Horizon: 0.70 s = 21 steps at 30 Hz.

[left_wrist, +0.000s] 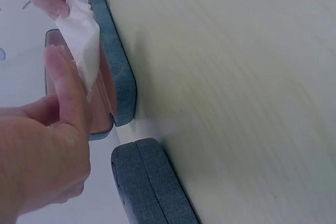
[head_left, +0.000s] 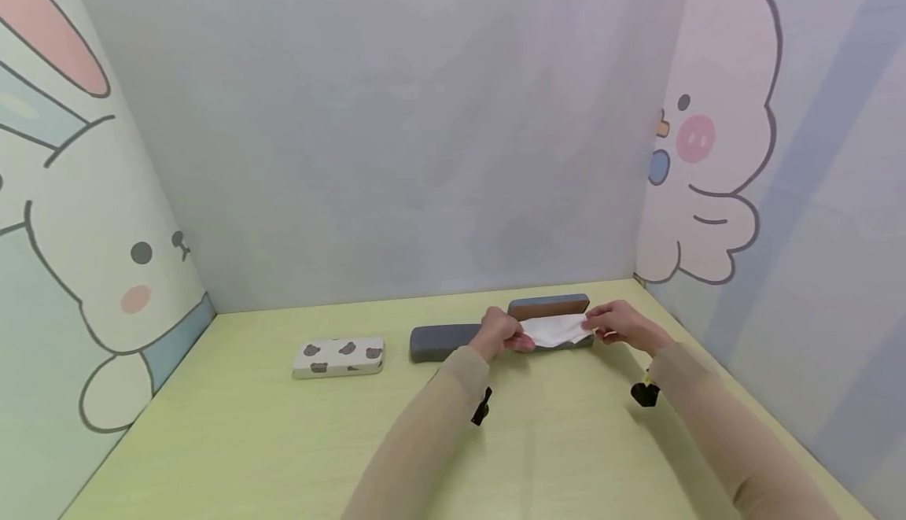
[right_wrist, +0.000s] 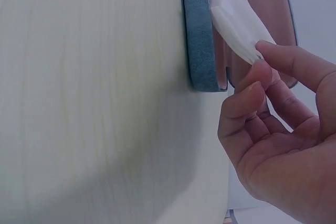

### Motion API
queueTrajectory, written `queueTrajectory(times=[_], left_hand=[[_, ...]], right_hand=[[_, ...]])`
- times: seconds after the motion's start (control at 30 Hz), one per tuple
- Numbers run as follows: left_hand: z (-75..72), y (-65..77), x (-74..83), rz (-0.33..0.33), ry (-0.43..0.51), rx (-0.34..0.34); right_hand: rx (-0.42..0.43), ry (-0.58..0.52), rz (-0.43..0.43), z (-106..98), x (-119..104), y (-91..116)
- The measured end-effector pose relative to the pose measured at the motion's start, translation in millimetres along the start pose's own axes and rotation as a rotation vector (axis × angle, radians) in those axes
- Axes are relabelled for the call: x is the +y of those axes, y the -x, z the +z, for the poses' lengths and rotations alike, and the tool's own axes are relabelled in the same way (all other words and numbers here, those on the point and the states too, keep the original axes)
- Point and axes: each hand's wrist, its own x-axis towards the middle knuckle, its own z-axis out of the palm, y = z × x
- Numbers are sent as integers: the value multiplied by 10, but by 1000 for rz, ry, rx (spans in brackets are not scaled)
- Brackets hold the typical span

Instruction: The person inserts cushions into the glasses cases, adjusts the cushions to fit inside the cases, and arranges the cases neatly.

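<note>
A thin white cloth (head_left: 555,330) stretches between my two hands, over an open eyeglass case (head_left: 548,306) with a blue outside and brownish lining. My left hand (head_left: 501,331) holds the cloth's left end; in the left wrist view, the thumb (left_wrist: 65,77) lies by its edge and the exact grip is partly hidden. My right hand (head_left: 626,325) pinches the other end between thumb and index finger, plain in the right wrist view, where the cloth (right_wrist: 239,22) hangs over the case's blue base (right_wrist: 201,40). Whether anything lies inside the case is hidden.
Just left of the open case lies a closed dark grey-blue case (head_left: 442,342), partly behind my left hand. Farther left is a white case with bear prints (head_left: 340,358). The yellowish table (head_left: 269,441) meets a grey back wall (head_left: 396,150) and cartoon-printed side walls.
</note>
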Motion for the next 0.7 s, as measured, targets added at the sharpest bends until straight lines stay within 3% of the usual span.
queueTrajectory(times=[0.33,0.57,0.7], left_hand=[[20,-75,-41,14,30,30],[78,-148,-90,16,15,59],[87,-157,-119,14,15,63]], right_hand=[[68,31,21,65,21,-50],[74,56,-25,89,-2,-12],[143,89,5,129,12,-46]])
